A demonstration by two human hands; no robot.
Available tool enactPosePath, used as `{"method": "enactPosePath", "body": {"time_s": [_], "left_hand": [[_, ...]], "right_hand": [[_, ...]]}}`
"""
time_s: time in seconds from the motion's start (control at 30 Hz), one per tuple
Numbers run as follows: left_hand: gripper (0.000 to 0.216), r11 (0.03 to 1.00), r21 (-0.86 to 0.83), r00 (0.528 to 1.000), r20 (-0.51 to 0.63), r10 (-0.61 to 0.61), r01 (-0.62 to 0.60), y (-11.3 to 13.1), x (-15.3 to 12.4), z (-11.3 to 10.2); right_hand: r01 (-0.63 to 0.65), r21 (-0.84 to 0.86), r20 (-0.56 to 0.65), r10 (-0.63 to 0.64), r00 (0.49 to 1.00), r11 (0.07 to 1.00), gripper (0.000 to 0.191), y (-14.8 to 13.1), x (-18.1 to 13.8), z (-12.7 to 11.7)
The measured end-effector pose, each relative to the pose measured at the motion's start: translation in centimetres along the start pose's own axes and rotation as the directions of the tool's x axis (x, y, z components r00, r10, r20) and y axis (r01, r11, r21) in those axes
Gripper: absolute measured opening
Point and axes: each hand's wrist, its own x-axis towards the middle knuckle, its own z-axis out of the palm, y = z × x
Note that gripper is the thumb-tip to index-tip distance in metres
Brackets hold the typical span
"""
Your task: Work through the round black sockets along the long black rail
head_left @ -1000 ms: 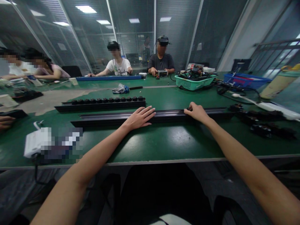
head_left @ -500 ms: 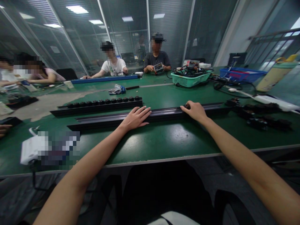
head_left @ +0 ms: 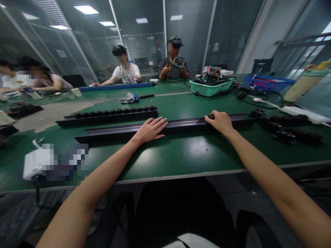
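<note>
A long black rail (head_left: 186, 124) lies across the green table (head_left: 181, 155) in front of me. My left hand (head_left: 151, 130) rests flat on the rail near its middle, fingers stretched out. My right hand (head_left: 219, 122) sits further right on the same rail, fingers curled over its far edge, with a small dark piece at the fingertips. A second black rail (head_left: 108, 116) fitted with a row of round black parts lies just behind, to the left.
Loose black parts (head_left: 287, 129) lie at the right. Behind are a green basket of cables (head_left: 210, 84), a blue tray (head_left: 266, 82), a white power strip (head_left: 300, 113) and a bottle (head_left: 303, 82). Other people sit along the far and left sides. A white object (head_left: 34, 163) lies near left.
My right hand slid slightly along the rail. The person opposite lifted a small device from the table up to chest height. A hand at the left edge withdrew out of view.
</note>
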Motion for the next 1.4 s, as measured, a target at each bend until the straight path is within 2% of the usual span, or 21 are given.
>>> {"method": "enactPosePath", "body": {"time_s": [0.23, 0.47, 0.57, 0.7, 0.8, 0.87, 0.93, 1.1, 1.2, 1.4], "left_hand": [[0.064, 1.000, -0.005, 1.000, -0.011, -0.002, 0.002, 0.0, 0.0, -0.1], [0.063, 0.997, -0.076, 0.999, 0.027, -0.027, 0.029, 0.0, 0.0, -0.2], [0.066, 0.991, -0.121, 0.998, -0.007, -0.058, 0.057, 0.1, -0.1, -0.6], [0.075, 0.968, -0.158, 0.972, -0.101, -0.211, 0.194, 0.1, -0.2, -1.3], [0.085, 0.915, -0.159, 0.908, -0.146, -0.392, 0.370, -0.5, -0.7, -1.7], [0.086, 0.871, -0.116, 0.864, -0.117, -0.489, 0.477, -0.9, -1.1, -1.7], [0.083, 0.832, -0.055, 0.832, -0.028, -0.553, 0.551, -1.3, -1.4, -1.8], [0.091, 0.797, 0.036, 0.789, 0.117, -0.603, 0.603, -1.2, -1.5, -2.2], [0.095, 0.805, 0.045, 0.792, 0.155, -0.590, 0.591, -0.6, -0.9, -2.3], [0.090, 0.839, -0.045, 0.837, 0.119, -0.534, 0.542, 0.3, -0.1, -1.6]], "right_hand": [[-0.025, 0.000, -0.001, 0.025, 1.000, 1.000, 0.038, 0.0, -0.1, -0.3], [-0.032, 0.011, 0.003, 0.032, 0.999, 0.999, 0.038, 0.2, 0.0, -0.2], [-0.043, 0.015, 0.010, 0.043, 0.999, 0.999, 0.038, 0.2, 0.0, -0.2], [-0.048, 0.021, 0.021, 0.048, 0.999, 0.999, 0.038, 0.1, -0.1, -0.3], [-0.051, 0.026, 0.026, 0.050, 0.998, 0.998, 0.039, 0.1, -0.1, -0.3], [-0.052, 0.026, 0.032, 0.051, 0.998, 0.998, 0.039, 0.1, 0.0, -0.3], [-0.054, 0.022, 0.035, 0.054, 0.998, 0.998, 0.039, 0.1, 0.0, -0.3], [-0.055, 0.020, 0.033, 0.055, 0.998, 0.998, 0.039, 0.3, 0.1, -0.1], [-0.050, 0.028, 0.038, 0.049, 0.998, 0.998, 0.039, 0.4, 0.1, 0.0], [-0.051, 0.041, 0.036, 0.050, 0.998, 0.998, 0.037, 0.3, 0.1, 0.0]]}}
